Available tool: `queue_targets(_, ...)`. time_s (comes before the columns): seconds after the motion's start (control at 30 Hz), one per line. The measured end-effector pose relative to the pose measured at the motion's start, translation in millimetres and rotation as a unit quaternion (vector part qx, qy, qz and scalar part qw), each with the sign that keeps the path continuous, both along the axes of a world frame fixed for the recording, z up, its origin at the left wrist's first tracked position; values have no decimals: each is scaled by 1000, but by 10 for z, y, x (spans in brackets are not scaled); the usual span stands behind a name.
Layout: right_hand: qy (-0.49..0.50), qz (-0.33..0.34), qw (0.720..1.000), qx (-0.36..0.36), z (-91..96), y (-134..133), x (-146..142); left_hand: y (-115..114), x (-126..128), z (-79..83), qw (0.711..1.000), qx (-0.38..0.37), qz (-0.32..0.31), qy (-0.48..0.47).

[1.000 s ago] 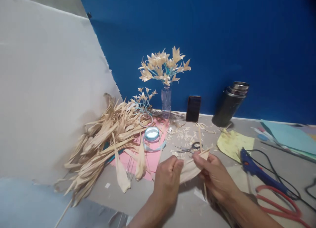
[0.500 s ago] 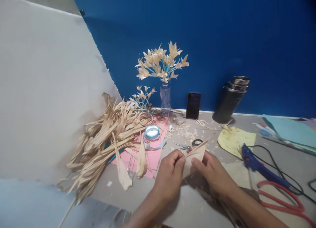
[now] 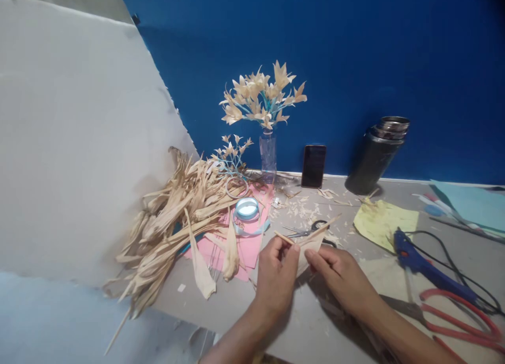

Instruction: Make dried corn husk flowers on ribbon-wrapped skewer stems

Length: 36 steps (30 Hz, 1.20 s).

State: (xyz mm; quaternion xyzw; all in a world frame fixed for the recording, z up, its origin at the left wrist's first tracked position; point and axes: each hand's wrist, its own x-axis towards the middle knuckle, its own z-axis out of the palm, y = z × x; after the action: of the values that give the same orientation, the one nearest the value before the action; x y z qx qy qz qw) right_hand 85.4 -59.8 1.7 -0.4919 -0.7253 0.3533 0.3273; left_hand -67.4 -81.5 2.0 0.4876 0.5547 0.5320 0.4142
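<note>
A pale dried corn husk [image 3: 312,248] is stretched between my two hands above the table. My left hand [image 3: 277,272] pinches its left side with thumb and fingers. From that grip a narrow, stick-like end [image 3: 284,239] pokes out to the left; whether it is a folded edge or a separate piece, I cannot tell. My right hand [image 3: 342,275] is closed on the husk's lower right part, its thumb on top. Just behind the husk lie small scissors with black handles [image 3: 320,225], partly hidden by it.
Corn husks [image 3: 173,216] are heaped at left, beside pink paper [image 3: 252,253] and a ribbon roll [image 3: 246,210]. Husk flowers [image 3: 262,98] stand in a vase [image 3: 268,156]. A phone [image 3: 313,167], flask [image 3: 376,156], glue gun [image 3: 430,264] and red-handled scissors [image 3: 461,314] are rightward.
The camera view has shifted slightly. The husk has turned lower between my hands, and a narrow end now shows left of my left fingers. More of the black-handled scissors is visible.
</note>
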Motion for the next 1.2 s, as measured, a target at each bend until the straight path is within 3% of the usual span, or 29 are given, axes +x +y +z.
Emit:
queue_targets(0.07,-8,-1,1000,18,-6,3,-7,2,35,-44,998,-18,4,-57)
queue_targets(0.17,11,14,999,-31,-4,3,-6,-5,79,-95,994,-17,21,-103)
queue_targets(0.27,44,34,994,-97,21,-4,3,-11,102,-114,998,8,39,-51)
queue_targets(0.43,58,10,993,-101,32,-41,-6,27,105,-143,997,18,71,-1)
queue_targets(0.5,63,-55,995,-63,-4,-69,-13,48,98,-147,995,27,96,1)
queue_targets(0.57,67,-110,991,30,-56,-96,-14,61,93,-136,992,32,118,3)
queue_targets(0.67,33,-83,973,213,-131,-118,-7,55,102,-110,991,30,127,-1)
queue_targets(0.77,-44,-42,949,309,-176,-103,-10,22,137,-111,992,26,125,-15)
queue_targets(1.03,-91,15,938,335,-209,-72,-31,-33,138,-174,988,65,94,-107)
queue_targets(1.2,-87,14,946,312,-183,-75,-17,-73,45,-117,997,25,8,-66)
